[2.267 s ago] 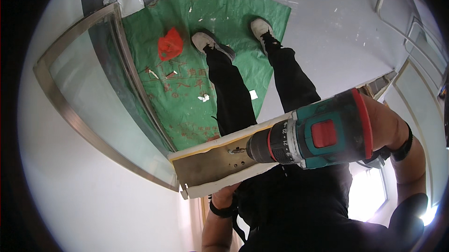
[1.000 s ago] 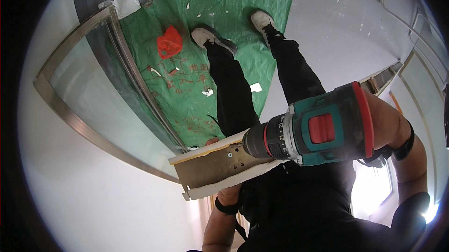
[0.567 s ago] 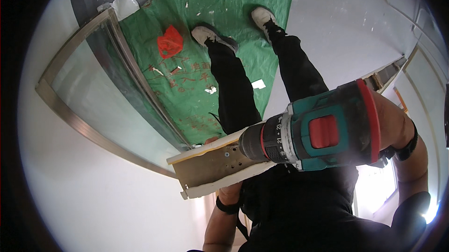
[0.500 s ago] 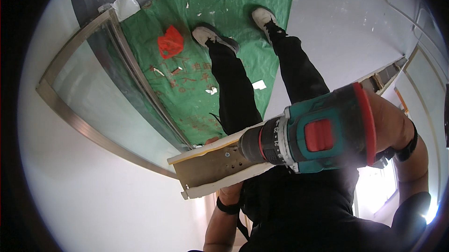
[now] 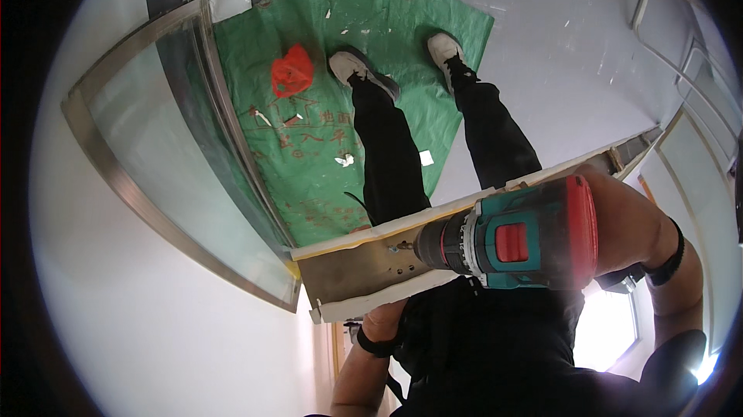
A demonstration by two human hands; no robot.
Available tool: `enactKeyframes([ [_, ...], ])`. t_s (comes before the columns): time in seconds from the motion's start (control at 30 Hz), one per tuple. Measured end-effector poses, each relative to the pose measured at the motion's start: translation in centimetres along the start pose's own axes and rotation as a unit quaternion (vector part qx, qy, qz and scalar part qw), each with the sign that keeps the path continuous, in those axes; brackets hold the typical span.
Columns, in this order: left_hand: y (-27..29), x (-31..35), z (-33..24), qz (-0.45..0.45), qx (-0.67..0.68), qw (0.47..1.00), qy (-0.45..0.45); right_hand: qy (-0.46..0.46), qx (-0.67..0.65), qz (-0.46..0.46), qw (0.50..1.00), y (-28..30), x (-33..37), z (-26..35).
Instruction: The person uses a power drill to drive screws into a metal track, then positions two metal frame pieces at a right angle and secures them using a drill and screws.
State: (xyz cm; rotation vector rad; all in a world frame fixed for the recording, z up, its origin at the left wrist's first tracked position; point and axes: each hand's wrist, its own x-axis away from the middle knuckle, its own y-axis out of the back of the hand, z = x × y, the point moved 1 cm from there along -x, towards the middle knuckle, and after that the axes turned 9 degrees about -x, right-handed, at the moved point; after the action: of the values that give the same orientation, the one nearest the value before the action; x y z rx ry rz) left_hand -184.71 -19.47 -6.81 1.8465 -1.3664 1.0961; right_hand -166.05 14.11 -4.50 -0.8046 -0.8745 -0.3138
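My right hand (image 5: pixel 619 204) is closed round a teal, black and red cordless drill (image 5: pixel 507 239), whose body hides most of the fingers. The drill's bit (image 5: pixel 405 246) points into a long metal channel (image 5: pixel 340 271) with pale, rough strips along both edges. By the bit tip a small screw head (image 5: pixel 394 250) shows on the channel's floor, near several dark holes. Under the channel's near edge, my left hand (image 5: pixel 384 321) grips it from below, with its fingers mostly hidden behind the channel.
A metal-framed glass panel (image 5: pixel 128 131) stands at left against a white wall (image 5: pixel 155 262). Underfoot lies a green sheet (image 5: pixel 325 208) with a crumpled red bag (image 5: pixel 292 71) and white scraps. Grey floor (image 5: pixel 542 53) extends right, where a bent pipe (image 5: pixel 642 11) runs.
The view has shifted slightly. The chuck has drawn a little away from the screw spot, so the bit now shows. The channel's far right length shows more fully.
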Motion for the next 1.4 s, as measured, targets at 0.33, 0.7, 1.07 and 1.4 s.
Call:
enactKeyframes([
  [0.33,0.2,0.6,1.2,-0.029,0.019,0.999,0.014,-0.040,0.080,0.003,0.996,-1.1,-0.5,1.7],
  [0.7,0.7,0.6,1.9,-0.036,0.020,0.999,0.027,0.011,0.016,-0.007,1.000,-0.6,-0.3,0.6],
  [1.07,0.4,0.6,2.0,-0.055,0.066,0.995,0.059,0.008,0.079,0.019,0.997,-1.0,-0.3,1.1],
  [1.4,0.2,1.0,2.6,-0.040,0.069,0.995,0.055,-0.013,0.176,0.030,0.984,-1.7,-1.2,4.5],
])
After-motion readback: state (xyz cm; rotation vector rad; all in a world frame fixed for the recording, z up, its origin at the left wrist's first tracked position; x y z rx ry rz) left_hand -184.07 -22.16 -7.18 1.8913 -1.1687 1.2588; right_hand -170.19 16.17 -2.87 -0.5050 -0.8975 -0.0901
